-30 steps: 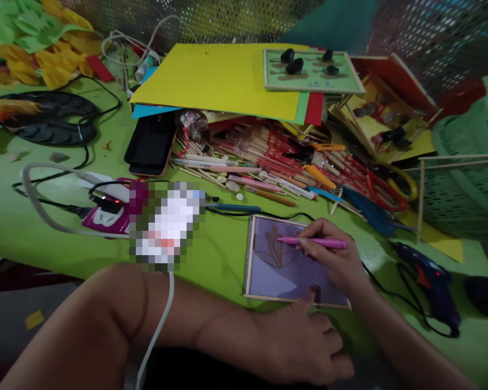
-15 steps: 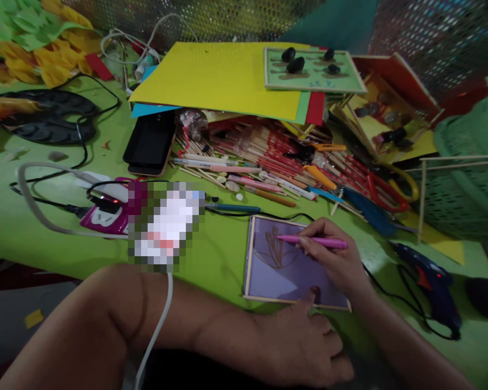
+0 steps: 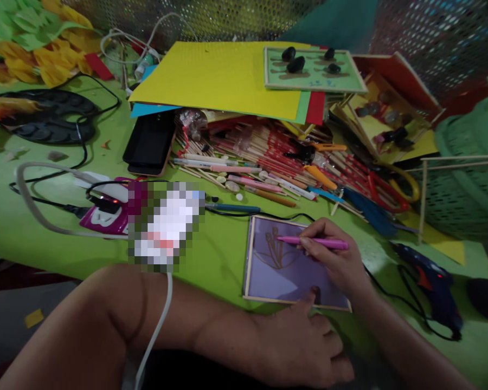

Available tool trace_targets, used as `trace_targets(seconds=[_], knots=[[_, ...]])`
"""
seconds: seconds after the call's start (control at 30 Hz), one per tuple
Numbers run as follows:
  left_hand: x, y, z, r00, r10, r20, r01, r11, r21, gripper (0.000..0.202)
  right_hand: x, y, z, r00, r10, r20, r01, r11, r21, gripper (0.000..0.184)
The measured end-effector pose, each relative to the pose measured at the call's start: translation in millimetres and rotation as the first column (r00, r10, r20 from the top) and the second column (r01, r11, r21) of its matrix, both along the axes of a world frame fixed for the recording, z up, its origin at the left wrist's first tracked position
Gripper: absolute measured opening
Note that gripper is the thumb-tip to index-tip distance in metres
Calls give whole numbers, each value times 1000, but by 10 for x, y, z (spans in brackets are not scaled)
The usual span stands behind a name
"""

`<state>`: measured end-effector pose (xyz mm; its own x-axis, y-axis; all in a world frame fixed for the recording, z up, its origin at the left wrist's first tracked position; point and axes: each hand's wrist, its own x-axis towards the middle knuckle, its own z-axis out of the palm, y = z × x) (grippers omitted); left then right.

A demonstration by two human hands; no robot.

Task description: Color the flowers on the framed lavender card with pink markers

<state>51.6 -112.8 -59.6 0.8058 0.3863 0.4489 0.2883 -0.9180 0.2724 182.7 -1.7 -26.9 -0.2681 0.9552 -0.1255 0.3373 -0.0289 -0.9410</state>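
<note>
My right hand (image 3: 335,257) holds a pink felt-tip pen (image 3: 327,242) in a writing grip. The pen's tip meets a purple card (image 3: 268,279) edged with thin wooden sticks, at a brown line drawing of flowers (image 3: 277,252) with stems and leaves. At the card's lower edge lies my left hand (image 3: 305,346), its thumb pressed on the card and its other fingers curled in below the edge. A small dark spot (image 3: 316,295) shows at the thumb's tip; whether it is the nail or a separate thing I cannot tell.
A glue gun (image 3: 431,284) with a lit red light lies at right. Behind the card are several pens (image 3: 254,184), wooden sticks and scissors (image 3: 386,192). A pixelated bright phone (image 3: 168,225) and a pink power strip (image 3: 106,216) lie left. A green basket (image 3: 459,195) stands right.
The pink pen has shifted very slightly with my right hand. My left hand and the card stay in the same place.
</note>
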Motion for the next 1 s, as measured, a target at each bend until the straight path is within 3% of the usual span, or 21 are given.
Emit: trace_targets(seconds=[1.0], knots=[[-29,25,41,1000,-14,-26,14,1000,1,16,46,-8,-24,999,47,-8,-48,999,-10,14]])
